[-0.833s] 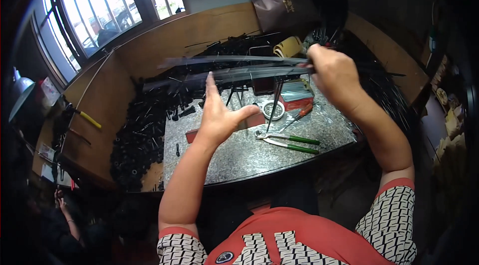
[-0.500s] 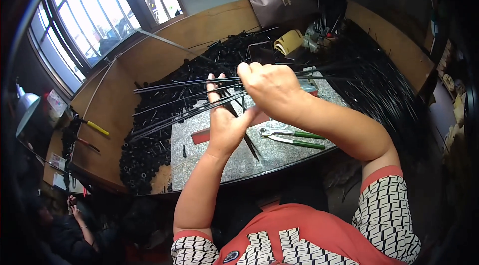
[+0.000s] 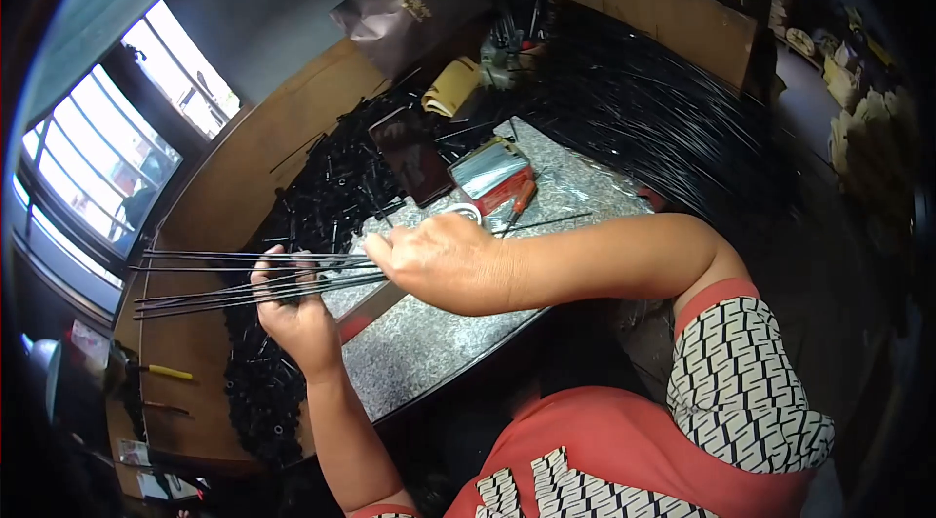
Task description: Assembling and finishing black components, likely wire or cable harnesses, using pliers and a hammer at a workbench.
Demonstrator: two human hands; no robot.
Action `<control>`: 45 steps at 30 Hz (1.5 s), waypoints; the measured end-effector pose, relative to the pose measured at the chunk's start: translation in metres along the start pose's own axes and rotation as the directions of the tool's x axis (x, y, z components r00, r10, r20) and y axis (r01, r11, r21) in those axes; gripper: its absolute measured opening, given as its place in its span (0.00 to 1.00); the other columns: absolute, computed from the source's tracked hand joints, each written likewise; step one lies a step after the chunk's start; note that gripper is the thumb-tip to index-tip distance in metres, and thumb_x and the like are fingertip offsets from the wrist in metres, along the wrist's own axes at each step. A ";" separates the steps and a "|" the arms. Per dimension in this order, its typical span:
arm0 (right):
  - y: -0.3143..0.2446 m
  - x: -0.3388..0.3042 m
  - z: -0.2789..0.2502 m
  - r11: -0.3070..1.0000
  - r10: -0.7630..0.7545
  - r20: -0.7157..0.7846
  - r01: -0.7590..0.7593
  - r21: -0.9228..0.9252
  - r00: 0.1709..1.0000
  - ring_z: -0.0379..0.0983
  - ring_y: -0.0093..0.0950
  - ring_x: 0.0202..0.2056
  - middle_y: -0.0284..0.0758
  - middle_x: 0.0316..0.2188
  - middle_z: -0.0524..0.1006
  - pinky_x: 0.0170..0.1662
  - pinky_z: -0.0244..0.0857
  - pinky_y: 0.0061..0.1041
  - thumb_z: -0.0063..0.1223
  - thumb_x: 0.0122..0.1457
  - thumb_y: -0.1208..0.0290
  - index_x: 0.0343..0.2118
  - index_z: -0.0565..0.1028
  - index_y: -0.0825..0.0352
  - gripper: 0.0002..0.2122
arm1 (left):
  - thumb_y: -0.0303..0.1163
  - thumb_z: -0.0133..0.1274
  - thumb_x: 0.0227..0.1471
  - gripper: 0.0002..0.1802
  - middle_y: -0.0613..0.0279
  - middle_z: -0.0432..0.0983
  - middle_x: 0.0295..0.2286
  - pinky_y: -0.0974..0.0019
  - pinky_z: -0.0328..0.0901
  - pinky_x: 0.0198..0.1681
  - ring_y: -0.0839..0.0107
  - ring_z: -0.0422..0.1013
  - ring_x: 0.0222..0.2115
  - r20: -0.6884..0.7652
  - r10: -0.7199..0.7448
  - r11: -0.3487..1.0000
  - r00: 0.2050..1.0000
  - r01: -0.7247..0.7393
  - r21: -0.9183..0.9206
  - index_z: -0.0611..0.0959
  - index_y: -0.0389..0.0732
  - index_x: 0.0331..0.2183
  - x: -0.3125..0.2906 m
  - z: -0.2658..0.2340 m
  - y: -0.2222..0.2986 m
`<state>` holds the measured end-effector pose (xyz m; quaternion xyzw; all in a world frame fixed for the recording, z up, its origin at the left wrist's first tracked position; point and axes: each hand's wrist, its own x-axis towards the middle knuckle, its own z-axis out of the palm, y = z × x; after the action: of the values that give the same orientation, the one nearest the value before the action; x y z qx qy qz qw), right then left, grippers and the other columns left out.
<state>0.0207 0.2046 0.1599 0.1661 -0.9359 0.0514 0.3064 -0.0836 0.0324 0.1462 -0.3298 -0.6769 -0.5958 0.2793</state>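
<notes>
From my head camera, the thin black rods [image 3: 234, 274] are long, straight and fanned slightly, poking out toward nine o'clock. My left hand [image 3: 292, 308] curls around them from below; my right hand [image 3: 444, 259] pinches their near ends, just above the speckled grey surface [image 3: 429, 342].

Dim room, bright window [image 3: 93, 152] (blown out), warped dark rim
</notes>
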 end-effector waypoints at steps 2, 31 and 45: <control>0.004 -0.016 -0.004 0.996 0.041 0.088 -0.048 0.082 0.995 0.76 0.38 0.23 0.43 0.22 0.74 0.23 0.68 0.33 0.51 0.49 0.76 0.35 0.64 0.73 0.12 | 0.19 0.55 0.50 0.06 0.65 0.75 0.29 0.76 0.66 0.36 0.80 0.69 0.29 0.047 -0.020 1.000 0.999 0.021 -0.011 0.79 0.31 0.34 0.001 0.011 0.005; 0.343 -0.186 -0.046 0.386 0.692 -0.323 -0.709 -0.590 0.646 0.71 0.42 0.40 0.46 0.34 0.72 0.39 0.70 0.37 0.47 0.51 0.82 0.32 0.69 0.72 0.05 | 0.21 0.55 0.49 0.07 0.61 0.78 0.26 0.76 0.66 0.35 0.79 0.73 0.29 0.139 -0.124 0.992 0.983 0.118 0.053 0.80 0.28 0.33 -0.007 -0.002 0.040; 0.073 -0.033 -0.036 0.850 0.169 -0.085 -0.102 0.518 0.982 0.67 0.24 0.23 0.37 0.22 0.71 0.27 0.61 0.23 0.52 0.54 0.77 0.28 0.70 0.72 0.04 | 0.23 0.59 0.46 0.10 0.60 0.80 0.26 0.76 0.66 0.33 0.79 0.73 0.27 0.164 -0.051 0.994 0.985 0.033 0.108 0.82 0.31 0.34 -0.004 0.015 0.042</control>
<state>0.0408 0.2897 0.1696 0.1713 -0.8765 0.3296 0.3061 -0.0482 0.0503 0.1676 -0.3488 -0.7350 -0.5357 0.2262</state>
